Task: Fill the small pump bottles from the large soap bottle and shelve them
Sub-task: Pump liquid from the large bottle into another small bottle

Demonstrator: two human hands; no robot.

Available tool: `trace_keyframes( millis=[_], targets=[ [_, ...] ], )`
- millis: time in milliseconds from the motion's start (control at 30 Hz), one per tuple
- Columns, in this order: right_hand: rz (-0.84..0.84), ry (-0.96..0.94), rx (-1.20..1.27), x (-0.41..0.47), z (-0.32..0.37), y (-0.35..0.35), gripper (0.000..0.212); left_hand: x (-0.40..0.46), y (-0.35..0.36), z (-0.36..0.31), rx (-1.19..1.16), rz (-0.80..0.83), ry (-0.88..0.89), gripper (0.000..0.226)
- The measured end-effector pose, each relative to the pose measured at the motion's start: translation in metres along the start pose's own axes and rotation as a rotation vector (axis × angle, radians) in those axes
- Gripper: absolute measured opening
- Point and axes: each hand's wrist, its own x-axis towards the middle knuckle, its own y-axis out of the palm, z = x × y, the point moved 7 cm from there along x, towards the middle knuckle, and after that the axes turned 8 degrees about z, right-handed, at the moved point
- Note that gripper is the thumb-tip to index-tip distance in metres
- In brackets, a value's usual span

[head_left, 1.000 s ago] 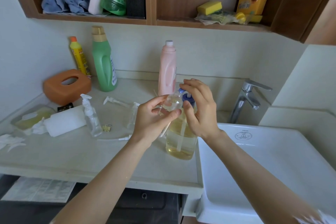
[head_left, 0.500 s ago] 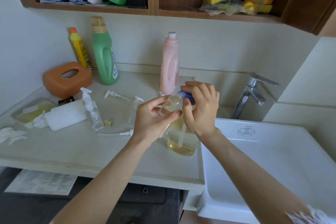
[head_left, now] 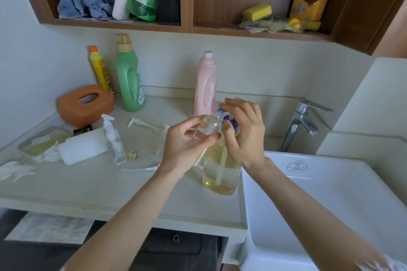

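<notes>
Counter edge (head_left: 123,215) ran nearest me, with bare surface ahead of it and the sink (head_left: 330,200) to the right. I saw the large soap bottle (head_left: 220,174) upright near that sink edge. The left hand (head_left: 187,145) pinched a small clear bottle (head_left: 210,125), tilted at the pump; the right hand (head_left: 244,132) curled over the blue pump head (head_left: 228,117). Both grips matched the earlier frame. Another small pump bottle (head_left: 113,141) stood farther left.
</notes>
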Motion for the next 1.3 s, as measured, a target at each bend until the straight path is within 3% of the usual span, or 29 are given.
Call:
trace_keyframes(
  millis=[267,633,800,900,1000,1100,1300],
  targets=[
    [-0.081,-0.002,-0.028,-0.009,-0.010,0.011,0.033,0.003,-0.001,0.014,0.013,0.012,-0.018,0.043],
    [-0.092,0.023,-0.033,-0.016,-0.013,0.015,0.035,0.003,-0.003,0.020,0.006,0.037,-0.022,0.035],
    [-0.017,0.078,0.103,-0.002,-0.012,0.002,0.039,0.002,-0.006,0.010,-0.029,0.091,0.025,0.033],
    [0.032,0.234,0.360,0.007,-0.019,-0.002,0.043,0.002,-0.025,0.000,-0.006,0.059,0.053,0.035],
    [0.051,0.373,0.600,0.004,-0.022,-0.001,0.048,0.006,-0.031,-0.012,-0.241,0.281,0.005,0.053],
    [0.052,0.398,0.642,0.001,-0.024,-0.002,0.050,0.005,-0.027,-0.034,-0.326,0.497,-0.025,0.075],
    [0.042,0.439,0.607,0.004,-0.021,-0.003,0.043,-0.005,-0.029,-0.062,-0.158,0.510,0.071,0.069]
  ],
)
